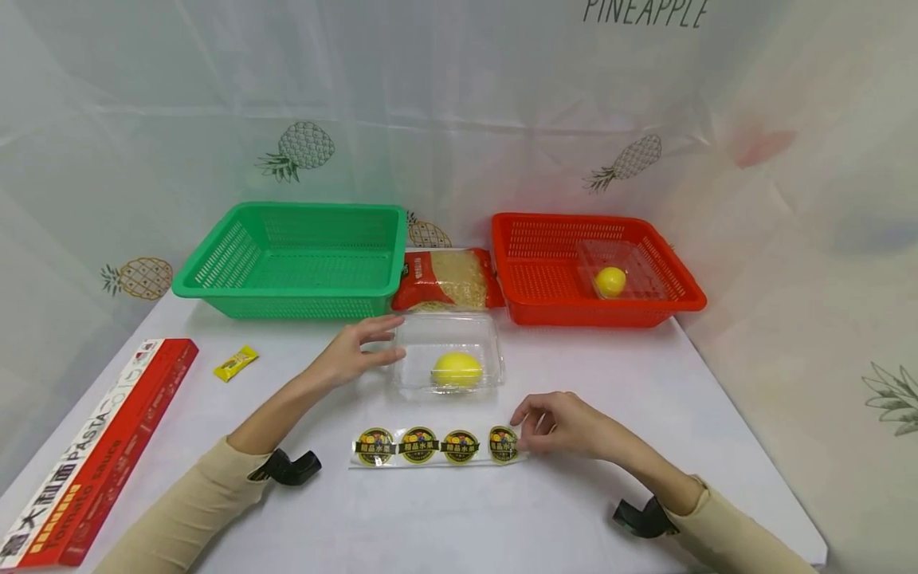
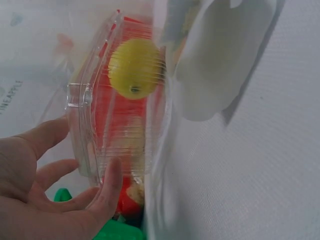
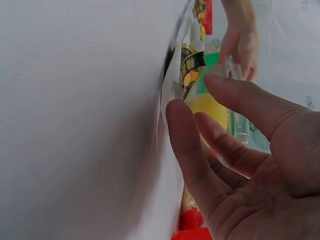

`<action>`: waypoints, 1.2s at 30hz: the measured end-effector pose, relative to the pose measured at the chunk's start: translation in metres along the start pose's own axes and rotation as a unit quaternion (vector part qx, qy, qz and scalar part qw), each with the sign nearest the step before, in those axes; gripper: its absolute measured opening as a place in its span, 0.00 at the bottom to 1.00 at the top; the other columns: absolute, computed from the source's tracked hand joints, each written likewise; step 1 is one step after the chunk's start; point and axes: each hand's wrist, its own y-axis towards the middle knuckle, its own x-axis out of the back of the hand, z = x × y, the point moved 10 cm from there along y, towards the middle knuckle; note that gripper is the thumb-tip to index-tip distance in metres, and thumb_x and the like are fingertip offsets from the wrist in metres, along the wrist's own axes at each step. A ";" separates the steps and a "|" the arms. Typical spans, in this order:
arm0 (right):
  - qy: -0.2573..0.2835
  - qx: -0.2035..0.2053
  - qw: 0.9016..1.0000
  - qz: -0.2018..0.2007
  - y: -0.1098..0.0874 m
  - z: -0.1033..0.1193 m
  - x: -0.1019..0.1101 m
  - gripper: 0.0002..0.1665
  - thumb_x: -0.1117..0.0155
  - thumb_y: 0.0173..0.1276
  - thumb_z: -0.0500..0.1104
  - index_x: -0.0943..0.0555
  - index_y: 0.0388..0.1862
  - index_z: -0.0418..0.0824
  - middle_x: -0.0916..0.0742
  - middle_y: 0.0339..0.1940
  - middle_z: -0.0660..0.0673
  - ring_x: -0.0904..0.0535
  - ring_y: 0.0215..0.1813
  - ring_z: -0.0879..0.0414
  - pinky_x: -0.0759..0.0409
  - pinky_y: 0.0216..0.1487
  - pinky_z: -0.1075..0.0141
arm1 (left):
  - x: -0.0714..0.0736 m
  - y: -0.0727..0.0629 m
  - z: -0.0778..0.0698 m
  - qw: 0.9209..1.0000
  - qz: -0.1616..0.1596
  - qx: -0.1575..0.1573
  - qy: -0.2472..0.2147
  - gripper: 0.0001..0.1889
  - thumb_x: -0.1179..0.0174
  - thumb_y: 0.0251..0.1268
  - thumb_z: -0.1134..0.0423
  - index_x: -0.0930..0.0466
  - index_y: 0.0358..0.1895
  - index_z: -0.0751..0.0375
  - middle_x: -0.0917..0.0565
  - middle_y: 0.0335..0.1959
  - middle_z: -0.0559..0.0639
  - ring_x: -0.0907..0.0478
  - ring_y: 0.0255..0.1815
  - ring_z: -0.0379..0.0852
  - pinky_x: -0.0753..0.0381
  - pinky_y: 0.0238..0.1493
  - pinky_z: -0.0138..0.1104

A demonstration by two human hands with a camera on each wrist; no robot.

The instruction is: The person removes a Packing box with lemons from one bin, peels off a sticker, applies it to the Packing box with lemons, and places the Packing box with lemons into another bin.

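Observation:
A clear plastic clamshell box [image 1: 416, 367] holding a lemon [image 1: 457, 370] stands at mid-table. My left hand [image 1: 358, 349] is at its left side, fingers spread and fairly straight; in the left wrist view they lie against or very near the box wall. Nearer me lies a strip of round black-and-gold stickers [image 1: 439, 448]. My right hand [image 1: 562, 426] is at the strip's right end, beside the last sticker [image 3: 190, 67]. In the right wrist view its thumb and forefinger are bent but apart, with a fingertip close to the strip's end; contact is unclear.
Behind the box stand a green basket [image 1: 323, 305], a bag of pasta [image 1: 455, 279] and a red basket [image 1: 588, 315], which holds another clear box with a lemon [image 1: 610, 281]. At left lie a red-and-white pasta box [image 1: 100, 446] and a small yellow packet [image 1: 235, 363].

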 end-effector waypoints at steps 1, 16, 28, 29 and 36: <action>-0.004 -0.001 1.000 0.000 0.000 0.000 0.000 0.17 0.26 0.60 0.46 0.18 0.45 0.40 0.14 0.28 0.51 0.18 0.29 0.62 0.17 0.37 0.71 | 0.000 0.000 0.000 1.000 0.000 0.000 0.000 0.34 0.34 0.64 0.55 0.34 0.72 0.57 0.36 0.75 0.58 0.29 0.69 0.62 0.29 0.65 0.60; -0.082 0.050 0.995 0.008 0.019 0.011 -0.011 0.21 0.25 0.58 0.42 0.16 0.52 0.48 0.17 0.35 0.48 0.22 0.31 0.67 0.21 0.34 0.73 | -0.003 -0.002 0.002 1.000 0.002 0.002 -0.007 0.34 0.34 0.64 0.54 0.34 0.72 0.55 0.36 0.75 0.58 0.29 0.69 0.62 0.31 0.65 0.61; -0.097 0.063 0.993 0.013 0.024 0.012 -0.012 0.07 0.31 0.65 0.42 0.13 0.43 0.50 0.15 0.37 0.55 0.21 0.36 0.67 0.19 0.40 0.72 | -0.002 -0.001 0.002 1.000 0.003 -0.001 -0.004 0.33 0.35 0.65 0.54 0.33 0.72 0.55 0.36 0.75 0.58 0.29 0.69 0.62 0.29 0.64 0.60; -0.097 0.063 0.993 0.011 0.025 0.012 -0.012 0.07 0.31 0.65 0.42 0.13 0.42 0.50 0.15 0.36 0.56 0.21 0.36 0.67 0.19 0.40 0.72 | -0.002 -0.001 0.002 1.000 0.003 -0.001 -0.005 0.33 0.35 0.64 0.54 0.33 0.72 0.55 0.36 0.75 0.57 0.29 0.69 0.62 0.28 0.64 0.60; -0.086 0.074 0.994 0.009 0.027 0.014 -0.007 0.04 0.30 0.65 0.41 0.14 0.37 0.50 0.13 0.34 0.56 0.20 0.36 0.67 0.17 0.41 0.72 | -0.001 0.000 0.003 1.000 0.002 0.001 -0.005 0.33 0.35 0.65 0.54 0.33 0.72 0.56 0.35 0.75 0.56 0.29 0.69 0.61 0.27 0.64 0.58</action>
